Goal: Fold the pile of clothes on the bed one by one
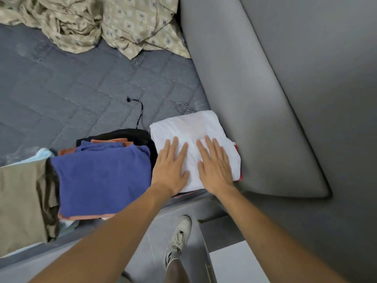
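Note:
A folded white garment (189, 127) lies at the bed's near right corner, on top of a stack whose red edge (236, 149) peeks out. My left hand (171, 166) and my right hand (214, 166) both press flat on it, fingers straight and spread. To the left sits a second stack topped by a folded blue garment (102, 178), with orange (114, 141) and black (130, 133) pieces beneath. An olive garment (20, 201) lies further left at the bed's edge.
The grey quilted mattress (71, 88) stretches behind the stacks. A crumpled beige patterned sheet (91, 21) lies at the far end. A grey padded headboard (255, 99) runs along the right. A black drawstring (139, 111) trails from the black piece. My shoe (179, 237) stands on the floor.

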Demonstrator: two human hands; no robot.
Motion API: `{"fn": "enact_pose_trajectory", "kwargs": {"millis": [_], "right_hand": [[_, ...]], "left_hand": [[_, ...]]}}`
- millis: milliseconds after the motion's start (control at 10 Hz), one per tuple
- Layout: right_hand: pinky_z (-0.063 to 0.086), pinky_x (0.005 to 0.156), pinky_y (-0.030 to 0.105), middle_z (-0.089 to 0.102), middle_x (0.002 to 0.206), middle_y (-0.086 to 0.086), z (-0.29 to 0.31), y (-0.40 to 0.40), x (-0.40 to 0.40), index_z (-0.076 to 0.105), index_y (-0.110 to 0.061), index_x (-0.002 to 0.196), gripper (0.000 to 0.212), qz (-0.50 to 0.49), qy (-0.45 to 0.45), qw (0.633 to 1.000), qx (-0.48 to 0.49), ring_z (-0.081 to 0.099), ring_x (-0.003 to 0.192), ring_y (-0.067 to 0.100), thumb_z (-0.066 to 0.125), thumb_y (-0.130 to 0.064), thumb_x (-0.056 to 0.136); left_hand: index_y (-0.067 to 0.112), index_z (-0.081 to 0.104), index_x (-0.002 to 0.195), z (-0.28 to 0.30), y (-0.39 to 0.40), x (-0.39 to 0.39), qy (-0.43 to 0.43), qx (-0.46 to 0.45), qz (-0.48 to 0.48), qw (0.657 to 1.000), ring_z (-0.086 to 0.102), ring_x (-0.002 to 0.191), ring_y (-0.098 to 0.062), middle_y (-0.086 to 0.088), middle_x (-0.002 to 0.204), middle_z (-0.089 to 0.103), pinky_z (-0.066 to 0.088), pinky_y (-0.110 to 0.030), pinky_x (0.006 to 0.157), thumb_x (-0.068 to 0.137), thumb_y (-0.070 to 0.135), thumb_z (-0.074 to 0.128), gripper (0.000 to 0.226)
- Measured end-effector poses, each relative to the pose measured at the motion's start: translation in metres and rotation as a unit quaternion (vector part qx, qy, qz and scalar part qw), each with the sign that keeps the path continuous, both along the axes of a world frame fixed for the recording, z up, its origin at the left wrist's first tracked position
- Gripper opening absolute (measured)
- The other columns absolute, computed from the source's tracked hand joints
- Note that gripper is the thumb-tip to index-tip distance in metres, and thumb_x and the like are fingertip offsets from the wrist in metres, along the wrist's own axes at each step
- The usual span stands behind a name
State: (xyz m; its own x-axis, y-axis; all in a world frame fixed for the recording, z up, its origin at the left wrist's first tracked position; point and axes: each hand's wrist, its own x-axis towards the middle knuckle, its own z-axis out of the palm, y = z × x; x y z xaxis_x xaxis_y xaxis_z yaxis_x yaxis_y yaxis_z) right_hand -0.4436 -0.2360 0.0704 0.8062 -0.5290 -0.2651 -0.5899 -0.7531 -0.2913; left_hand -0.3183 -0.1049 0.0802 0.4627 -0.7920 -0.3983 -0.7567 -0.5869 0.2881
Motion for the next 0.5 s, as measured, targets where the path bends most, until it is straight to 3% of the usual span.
{"fn": "enact_pose_trajectory", "kwargs": {"millis": [100, 300, 500], "right_hand": [[0.014, 0.129, 0.045, 0.014, 0.173, 0.003, -0.011, -0.001, 0.0, 0.02, -0.027, 0.165, 0.066, 0.01, 0.004, 1.0, -0.021, 0.012, 0.16, 0.026, 0.026, -0.036, 0.1], [0.012, 0.13, 0.048, 0.01, 0.174, 0.002, 0.017, 0.005, -0.006, 0.018, -0.023, 0.165, 0.066, 0.011, -0.023, 1.0, -0.008, 0.005, 0.161, 0.022, 0.035, -0.032, 0.102], [0.003, 0.13, 0.044, 0.006, 0.174, -0.002, 0.093, 0.042, 0.009, 0.015, -0.025, 0.166, 0.066, 0.017, -0.071, 0.997, 0.003, 0.0, 0.161, 0.018, 0.039, -0.035, 0.106]], "left_hand": [[0.026, -0.009, 0.165, -0.007, -0.004, -0.005, -0.018, 0.005, 0.005, 1.0, -0.02, 0.158, -0.032, -0.009, 0.171, -0.022, 0.002, -0.047, 0.129, 0.103, 0.049, 0.044, 0.086], [0.025, -0.003, 0.166, 0.021, 0.014, -0.009, -0.027, -0.046, -0.003, 0.999, -0.013, 0.159, -0.031, -0.011, 0.173, -0.01, 0.007, -0.047, 0.13, 0.103, 0.055, 0.028, 0.076], [0.025, 0.005, 0.167, 0.101, 0.065, -0.002, -0.027, -0.084, 0.021, 0.996, -0.008, 0.16, -0.029, -0.007, 0.174, -0.004, 0.012, -0.048, 0.129, 0.103, 0.05, 0.033, 0.074]]}}
